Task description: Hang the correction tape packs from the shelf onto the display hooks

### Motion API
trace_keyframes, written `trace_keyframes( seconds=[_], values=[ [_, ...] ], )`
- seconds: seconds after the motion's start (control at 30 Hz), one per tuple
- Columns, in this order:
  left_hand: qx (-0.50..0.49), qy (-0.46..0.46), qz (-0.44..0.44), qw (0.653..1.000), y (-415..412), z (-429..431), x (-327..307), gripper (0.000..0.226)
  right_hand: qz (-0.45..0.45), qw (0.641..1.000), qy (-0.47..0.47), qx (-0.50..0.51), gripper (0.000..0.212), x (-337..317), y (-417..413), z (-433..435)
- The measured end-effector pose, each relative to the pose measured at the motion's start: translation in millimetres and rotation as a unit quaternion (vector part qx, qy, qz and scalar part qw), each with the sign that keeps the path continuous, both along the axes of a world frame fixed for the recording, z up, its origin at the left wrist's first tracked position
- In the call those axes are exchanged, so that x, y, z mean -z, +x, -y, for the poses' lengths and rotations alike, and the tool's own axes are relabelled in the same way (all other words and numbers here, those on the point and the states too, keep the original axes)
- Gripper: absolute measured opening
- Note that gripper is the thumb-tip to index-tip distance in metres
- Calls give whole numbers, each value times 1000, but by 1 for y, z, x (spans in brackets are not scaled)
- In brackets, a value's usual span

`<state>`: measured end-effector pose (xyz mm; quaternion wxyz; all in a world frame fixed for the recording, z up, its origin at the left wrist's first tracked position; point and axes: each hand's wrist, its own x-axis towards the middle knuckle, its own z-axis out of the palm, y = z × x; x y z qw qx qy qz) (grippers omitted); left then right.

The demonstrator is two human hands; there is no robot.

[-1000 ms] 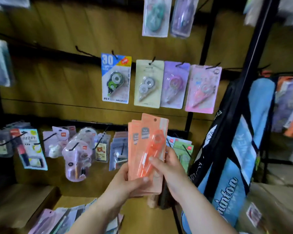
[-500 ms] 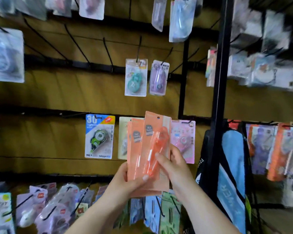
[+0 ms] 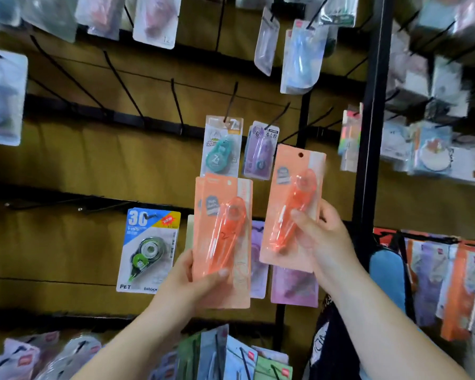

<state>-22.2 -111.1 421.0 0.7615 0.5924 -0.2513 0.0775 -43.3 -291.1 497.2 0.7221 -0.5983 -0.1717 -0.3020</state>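
One peach-orange pack [image 3: 275,204], hole-punched on top, translucent orange dispenser [image 3: 299,193] inside

Brown wall panel [image 3: 80,165], black rails [image 3: 93,114], upright post [image 3: 372,105].

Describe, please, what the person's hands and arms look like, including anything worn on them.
The left hand and the right hand are both bare: no gloves, rings, watch or bracelet show. Both forearms are uncovered down to the picture's lower edge, so no sleeve is in view. The thumbnails look short and unpainted.
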Motion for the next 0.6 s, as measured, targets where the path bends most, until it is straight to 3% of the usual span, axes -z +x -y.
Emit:
trace_keyframes(
  seconds=[0.1,0.27,0.47,0.6],
  values=[
    [-13,6,13,1000,7,-3,-5,56,53,996,-22,68,34,-37,0,18],
    [-26,20,11,999,14,-1,-3,48,68,981,-68,170,37,-77,-1,35],
    [-49,46,36,997,18,-6,-16,54,25,973,-102,204,37,-104,7,38],
    [-52,35,36,997,22,-10,-17,44,-23,974,-89,205,39,-107,19,44]
  ],
)
